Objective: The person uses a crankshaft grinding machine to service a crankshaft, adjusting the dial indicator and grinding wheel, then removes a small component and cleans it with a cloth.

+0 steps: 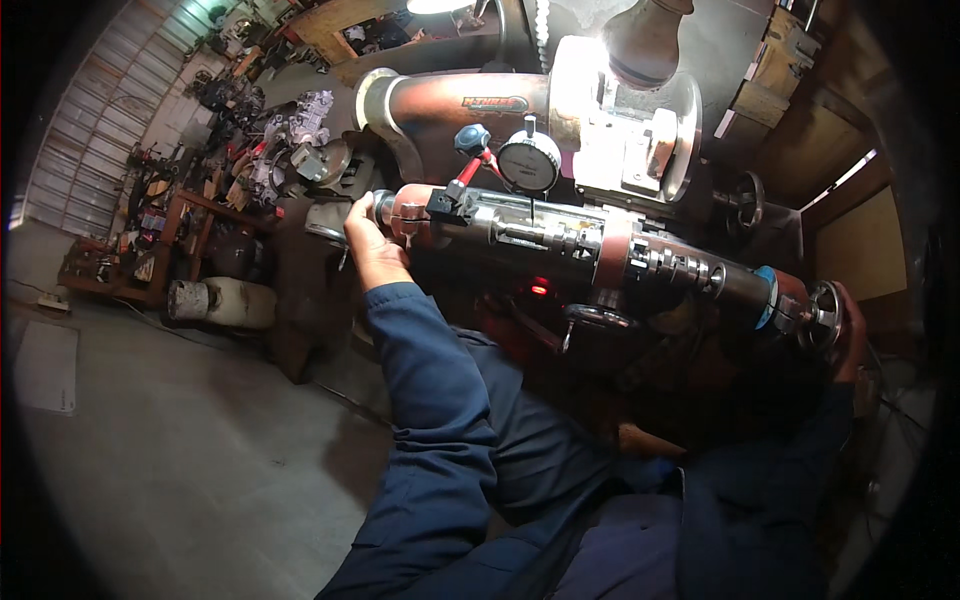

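My left hand (377, 247) is closed round the round metal end piece (383, 207) at the left of a long machine bed; most of its fingers are hidden. At the far right, my right hand (851, 335) grips the rim of a metal handwheel (824, 316), partly in shadow. Between them lies a stepped shiny metal shaft (680, 266), running through red supports (612, 252). A dial indicator (529, 163) stands over the bed with its stem pointing down. Beside it is a red holder arm (466, 181) with a blue knob (471, 139).
Behind the bed is a red cylindrical machine housing (465, 103), under a bright lamp (648, 42). A smaller handwheel (600, 317) sticks out in front. Piled metal parts (300, 125) and a cream tank (240, 302) stand to the left. Wooden boards (860, 235) are at the right.
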`<state>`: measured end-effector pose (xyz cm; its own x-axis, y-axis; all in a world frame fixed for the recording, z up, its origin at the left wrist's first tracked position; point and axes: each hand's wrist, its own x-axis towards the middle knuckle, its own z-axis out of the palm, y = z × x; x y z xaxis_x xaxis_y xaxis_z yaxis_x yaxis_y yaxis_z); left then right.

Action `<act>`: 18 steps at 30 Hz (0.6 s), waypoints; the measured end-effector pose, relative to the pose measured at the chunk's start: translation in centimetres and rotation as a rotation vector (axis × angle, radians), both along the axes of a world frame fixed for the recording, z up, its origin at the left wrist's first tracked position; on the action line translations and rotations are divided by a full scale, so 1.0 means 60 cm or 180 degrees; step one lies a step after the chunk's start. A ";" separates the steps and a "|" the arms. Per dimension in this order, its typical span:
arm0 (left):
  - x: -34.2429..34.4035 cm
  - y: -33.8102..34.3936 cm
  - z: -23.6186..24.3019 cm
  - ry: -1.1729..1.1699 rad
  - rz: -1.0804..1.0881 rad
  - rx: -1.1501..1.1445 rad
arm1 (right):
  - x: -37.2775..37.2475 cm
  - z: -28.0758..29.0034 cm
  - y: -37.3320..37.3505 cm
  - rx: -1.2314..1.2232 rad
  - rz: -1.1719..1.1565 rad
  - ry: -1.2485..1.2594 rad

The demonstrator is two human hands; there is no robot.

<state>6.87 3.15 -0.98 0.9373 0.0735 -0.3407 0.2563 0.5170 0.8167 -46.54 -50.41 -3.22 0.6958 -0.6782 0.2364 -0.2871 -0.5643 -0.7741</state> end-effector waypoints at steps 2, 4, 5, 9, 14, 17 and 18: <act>-0.002 -0.004 0.001 0.0002 0.0002 -0.0101 | 0.018 0.015 0.028 0.0039 0.0184 0.0040; -0.003 -0.002 0.006 -0.0005 0.0032 -0.0206 | 0.006 0.001 0.003 0.0074 0.0394 0.0073; -0.001 -0.006 0.006 0.0031 -0.0029 -0.0246 | -0.030 -0.028 -0.042 -0.0222 0.0299 0.0779; -0.006 -0.004 0.015 0.0147 -0.0028 -0.0385 | -0.036 -0.051 -0.012 0.1239 0.0231 0.0334; -0.009 -0.013 0.025 0.0150 -0.0041 -0.0514 | -0.112 -0.097 -0.044 0.0722 -0.0008 0.0546; -0.014 -0.009 0.033 0.0110 0.0078 -0.0487 | -0.059 0.013 0.063 0.0758 0.0357 0.0953; -0.017 -0.010 0.034 0.0104 0.0060 -0.0473 | -0.086 0.014 0.055 0.0696 0.0376 0.0973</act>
